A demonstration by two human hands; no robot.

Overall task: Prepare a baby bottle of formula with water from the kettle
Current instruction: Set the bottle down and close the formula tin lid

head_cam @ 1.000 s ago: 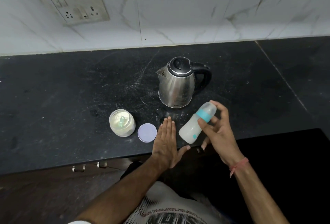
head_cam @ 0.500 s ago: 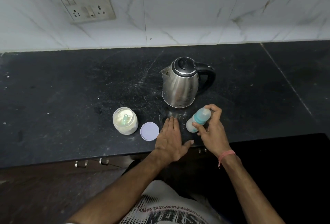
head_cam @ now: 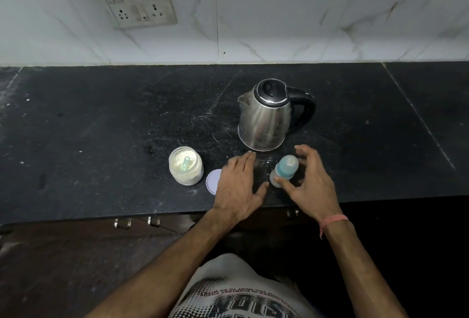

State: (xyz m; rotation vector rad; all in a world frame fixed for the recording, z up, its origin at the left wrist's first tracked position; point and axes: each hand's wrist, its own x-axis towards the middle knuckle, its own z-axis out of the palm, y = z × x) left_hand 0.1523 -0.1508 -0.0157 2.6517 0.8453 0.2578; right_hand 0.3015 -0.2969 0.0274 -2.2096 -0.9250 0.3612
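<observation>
Loosely cupped around the baby bottle (head_cam: 283, 171), the right hand (head_cam: 308, 183) has its fingers spread and curved: the thumb tip lies against the bottle's lower body on the near-left side, while the other fingers arch round the far and right side of the teal collar with a visible gap, so nothing is clamped. Whether the thumb actually presses or merely touches cannot be told. The bottle stands upright on the black stone countertop (head_cam: 101, 127), its long axis vertical and its clear domed cap pointing up toward the camera (the teal collar sits just under the cap, the cloudy body below it).

Just to the left, the left hand (head_cam: 237, 185) lies flat, palm down, on the countertop, fingers straight and together pointing toward the wall, thumb out toward the bottle but apart from it. Its outer edge overlaps the pale lilac lid (head_cam: 213, 181) lying flat on the counter.

Beyond both hands stands the stainless steel kettle (head_cam: 266, 120), lid closed, spout to the left, black handle to the right, near the bottle yet not touching it. Left of the lilac lid sits an open formula jar (head_cam: 186, 166) of pale powder, a small teal scoop (head_cam: 186, 163) standing in it.

Behind the counter rises a white marbled tile wall (head_cam: 279, 21) carrying a switch and socket plate (head_cam: 134, 0).
</observation>
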